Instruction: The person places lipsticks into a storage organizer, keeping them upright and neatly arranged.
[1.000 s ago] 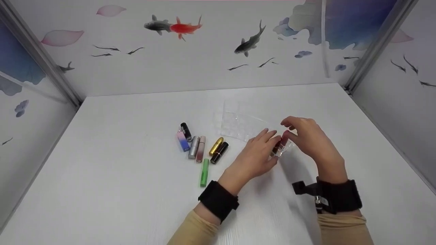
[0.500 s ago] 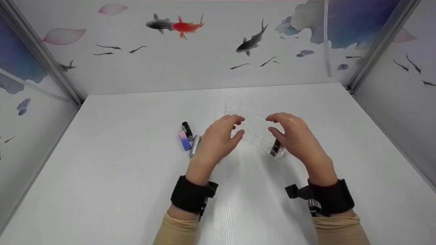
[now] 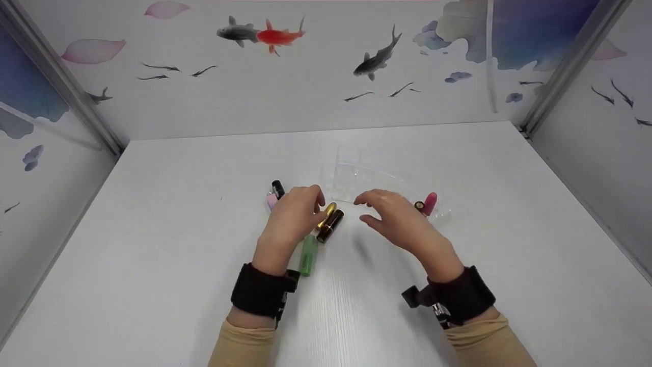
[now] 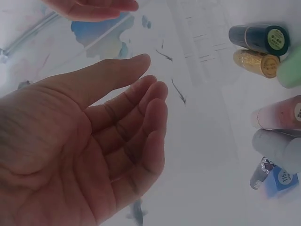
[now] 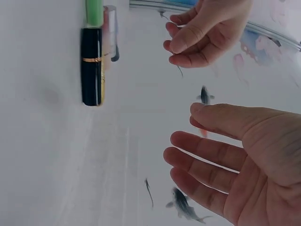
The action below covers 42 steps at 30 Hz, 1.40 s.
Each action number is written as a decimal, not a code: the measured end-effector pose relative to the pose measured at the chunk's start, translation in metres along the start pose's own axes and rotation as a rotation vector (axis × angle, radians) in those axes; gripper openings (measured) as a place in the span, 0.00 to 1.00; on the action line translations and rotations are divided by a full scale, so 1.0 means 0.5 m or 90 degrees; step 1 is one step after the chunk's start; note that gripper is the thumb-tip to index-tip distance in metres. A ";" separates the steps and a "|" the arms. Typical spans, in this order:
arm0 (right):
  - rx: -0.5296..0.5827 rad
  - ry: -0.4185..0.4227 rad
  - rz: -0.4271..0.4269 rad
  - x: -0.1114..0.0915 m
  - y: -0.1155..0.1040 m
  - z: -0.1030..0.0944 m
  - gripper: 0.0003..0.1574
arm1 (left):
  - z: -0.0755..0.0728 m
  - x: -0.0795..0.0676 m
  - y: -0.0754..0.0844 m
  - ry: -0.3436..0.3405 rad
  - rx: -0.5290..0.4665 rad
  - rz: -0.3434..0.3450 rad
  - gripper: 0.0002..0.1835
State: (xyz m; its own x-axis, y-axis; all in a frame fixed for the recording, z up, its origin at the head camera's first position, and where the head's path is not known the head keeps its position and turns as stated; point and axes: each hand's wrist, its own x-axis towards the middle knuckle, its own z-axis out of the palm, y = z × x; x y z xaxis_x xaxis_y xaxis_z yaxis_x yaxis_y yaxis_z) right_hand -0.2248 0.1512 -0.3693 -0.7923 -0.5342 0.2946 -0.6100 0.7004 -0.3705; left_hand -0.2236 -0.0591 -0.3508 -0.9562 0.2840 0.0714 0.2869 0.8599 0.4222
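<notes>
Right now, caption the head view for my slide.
Empty left grip near cosmetic tubes, empty right grip near a clear organizer on a white table.

A gold tube [image 3: 327, 214] lies alongside a gold-banded black tube [image 3: 330, 226], near a green tube [image 3: 308, 256].

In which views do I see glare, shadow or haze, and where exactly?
Head view: pale glare on the white table, low in the middle; a soft shadow below the right hand; the clear holder almost vanishes against the white. Left wrist view: greyish haze, muted colours. Right wrist view: also hazy, with a bright streak on the black tube.
</notes>
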 end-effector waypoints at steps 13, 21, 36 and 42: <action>0.057 -0.185 0.108 0.009 -0.001 0.069 0.35 | 0.046 0.025 -0.005 -0.039 0.044 0.006 0.12; 0.073 -0.212 0.114 0.017 0.002 0.093 0.44 | 0.072 0.029 0.002 -0.029 0.103 0.004 0.09; 0.080 -0.209 0.083 0.019 0.010 0.102 0.39 | 0.094 0.036 0.004 -0.053 0.103 0.004 0.06; 0.083 -0.205 0.061 0.013 0.012 0.094 0.28 | 0.099 0.032 0.011 -0.046 0.092 0.008 0.08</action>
State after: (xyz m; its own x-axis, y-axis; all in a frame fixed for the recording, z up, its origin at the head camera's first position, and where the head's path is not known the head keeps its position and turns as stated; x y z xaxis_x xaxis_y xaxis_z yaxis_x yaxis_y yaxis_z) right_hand -0.2341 0.1297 -0.4113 -0.7950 -0.6058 -0.0323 -0.5126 0.6993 -0.4982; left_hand -0.2346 -0.0290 -0.3921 -0.9473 0.3202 0.0082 0.3090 0.9068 0.2869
